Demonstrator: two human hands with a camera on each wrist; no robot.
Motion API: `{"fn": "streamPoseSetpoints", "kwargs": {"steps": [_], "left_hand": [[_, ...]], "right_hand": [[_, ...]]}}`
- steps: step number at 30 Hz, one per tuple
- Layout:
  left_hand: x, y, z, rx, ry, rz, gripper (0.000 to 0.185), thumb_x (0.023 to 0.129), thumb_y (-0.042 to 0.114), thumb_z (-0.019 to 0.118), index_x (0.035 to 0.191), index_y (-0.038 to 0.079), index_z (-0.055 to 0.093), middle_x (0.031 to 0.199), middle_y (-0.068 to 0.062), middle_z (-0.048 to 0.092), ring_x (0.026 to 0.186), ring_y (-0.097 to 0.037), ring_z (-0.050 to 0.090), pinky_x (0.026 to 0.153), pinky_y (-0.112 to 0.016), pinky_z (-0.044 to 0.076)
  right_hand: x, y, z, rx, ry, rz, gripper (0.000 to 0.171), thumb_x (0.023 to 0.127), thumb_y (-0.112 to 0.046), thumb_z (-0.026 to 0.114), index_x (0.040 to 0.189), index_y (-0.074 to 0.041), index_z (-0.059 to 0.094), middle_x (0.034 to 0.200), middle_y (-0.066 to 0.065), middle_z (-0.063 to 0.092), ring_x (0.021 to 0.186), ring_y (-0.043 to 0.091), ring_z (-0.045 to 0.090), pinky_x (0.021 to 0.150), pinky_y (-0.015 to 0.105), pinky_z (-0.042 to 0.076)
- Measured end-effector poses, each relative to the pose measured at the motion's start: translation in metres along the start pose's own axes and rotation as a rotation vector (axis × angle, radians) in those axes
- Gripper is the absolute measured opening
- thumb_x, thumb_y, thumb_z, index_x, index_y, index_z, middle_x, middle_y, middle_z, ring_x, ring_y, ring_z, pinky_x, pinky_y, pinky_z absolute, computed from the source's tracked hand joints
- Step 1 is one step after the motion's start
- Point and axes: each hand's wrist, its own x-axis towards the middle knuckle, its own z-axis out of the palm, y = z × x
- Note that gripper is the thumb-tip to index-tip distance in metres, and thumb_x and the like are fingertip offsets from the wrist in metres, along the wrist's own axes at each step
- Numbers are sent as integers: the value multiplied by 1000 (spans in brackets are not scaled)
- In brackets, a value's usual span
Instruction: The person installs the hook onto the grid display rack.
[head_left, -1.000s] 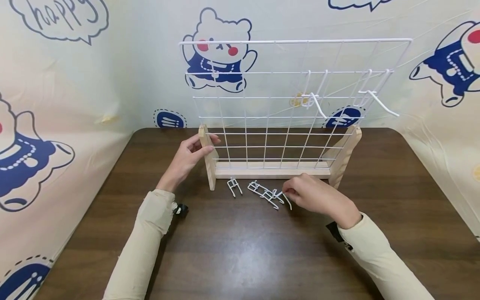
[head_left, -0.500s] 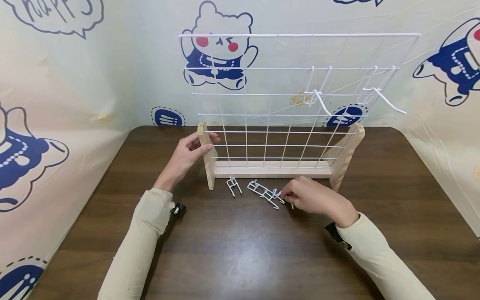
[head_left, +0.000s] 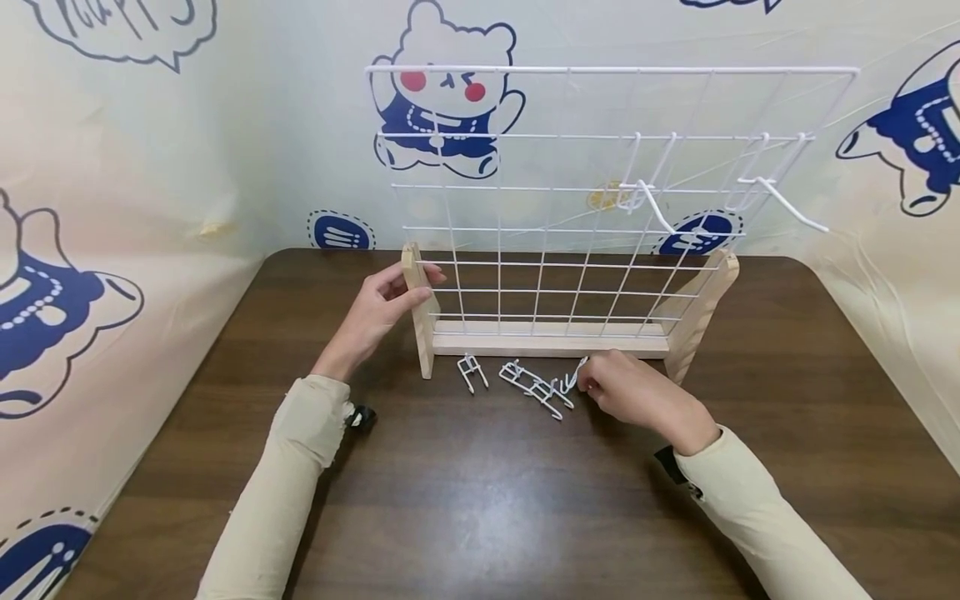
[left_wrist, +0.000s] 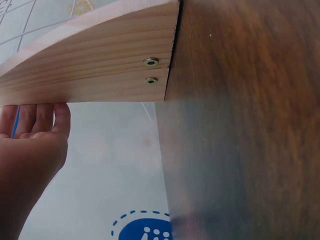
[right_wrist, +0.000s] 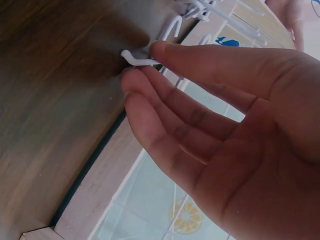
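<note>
A white wire grid panel (head_left: 570,192) stands in a wooden stand (head_left: 551,340) on the dark table. My left hand (head_left: 414,280) grips the stand's left upright (head_left: 420,321), thumb in front and fingers behind; the left wrist view shows those fingers (left_wrist: 37,119) against the wood (left_wrist: 100,60). My right hand (head_left: 588,383) pinches a white wire hook (head_left: 576,375) just in front of the stand's base. In the right wrist view the hook (right_wrist: 142,59) sits between thumb and forefinger. Loose hooks (head_left: 536,390) lie in a small heap left of that hand, and one hook (head_left: 472,372) lies apart.
Two hooks hang on the grid's upper right, one (head_left: 652,204) nearer the middle and one (head_left: 783,207) by the right edge. Patterned sheets (head_left: 135,167) wall the table on three sides. The dark wooden table (head_left: 480,500) stretches toward me.
My right hand has picked one hook out of the heap and raised it slightly toward the stand's base. The left hand has stayed on the upright.
</note>
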Motion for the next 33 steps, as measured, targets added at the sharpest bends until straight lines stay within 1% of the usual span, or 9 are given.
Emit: {"fn": "streamPoseSetpoints", "kwargs": {"steps": [3, 10, 14, 17, 19, 24, 26, 29, 33], "left_hand": [[0, -2, 0, 2, 4, 2, 34, 98, 16, 65, 130, 6, 62, 130, -14, 63, 116, -25, 57, 97, -32, 46], [1, -1, 0, 12, 10, -9, 32, 98, 18, 65, 128, 8, 63, 129, -11, 63, 118, -30, 56, 98, -33, 45], [2, -2, -1, 2, 5, -6, 34, 98, 15, 64, 130, 4, 61, 131, -18, 61, 121, -34, 54, 100, -33, 45], [1, -3, -1, 10, 5, -13, 34, 98, 16, 64, 131, 5, 60, 131, -16, 61, 121, -34, 54, 101, -34, 44], [0, -3, -2, 19, 8, -20, 34, 98, 18, 64, 130, 7, 61, 130, -12, 63, 121, -32, 54, 101, -34, 44], [-2, -2, -3, 33, 17, -13, 30, 98, 19, 64, 127, 11, 64, 128, -7, 64, 118, -31, 55, 99, -35, 45], [-2, -2, -2, 32, 18, -8, 30, 98, 20, 64, 127, 12, 64, 128, -9, 64, 117, -30, 56, 98, -34, 46], [-2, -2, -1, 13, 10, -1, 31, 99, 20, 64, 128, 10, 63, 129, -15, 62, 120, -34, 55, 99, -33, 46], [-1, -3, 0, 11, 5, 5, 32, 99, 22, 64, 128, 10, 63, 129, -15, 62, 121, -37, 53, 99, -33, 45]], "right_hand": [[0, 1, 2, -5, -11, 42, 20, 82, 11, 61, 88, -5, 72, 86, 5, 69, 74, 16, 60, 68, 35, 52], [2, 3, 7, -47, -3, 62, 24, 79, 14, 54, 78, -9, 61, 70, 0, 55, 63, 16, 50, 60, 31, 44], [2, 2, 9, -60, 4, 80, 23, 80, 12, 56, 75, -11, 57, 67, -1, 51, 60, 16, 47, 57, 30, 40], [2, 1, 11, -66, 16, 77, 23, 81, 9, 58, 73, -13, 53, 66, -1, 48, 59, 17, 44, 55, 30, 38], [3, -1, 14, -75, 15, 71, 24, 82, 7, 58, 72, -13, 50, 64, 0, 47, 58, 17, 44, 53, 31, 36], [5, -5, 20, -140, 30, 75, 19, 81, 2, 62, 73, -12, 51, 62, 2, 48, 56, 19, 48, 49, 37, 39], [5, -7, 21, -169, 50, 94, 14, 79, 0, 63, 76, -10, 54, 64, 4, 51, 56, 22, 51, 48, 40, 41], [5, -10, 25, -199, 76, 133, 9, 76, 0, 63, 81, -7, 59, 68, 9, 57, 58, 28, 57, 46, 43, 43], [5, -13, 30, -233, 97, 177, 10, 78, 0, 62, 88, -3, 60, 72, 14, 62, 64, 35, 62, 48, 47, 47]]}}
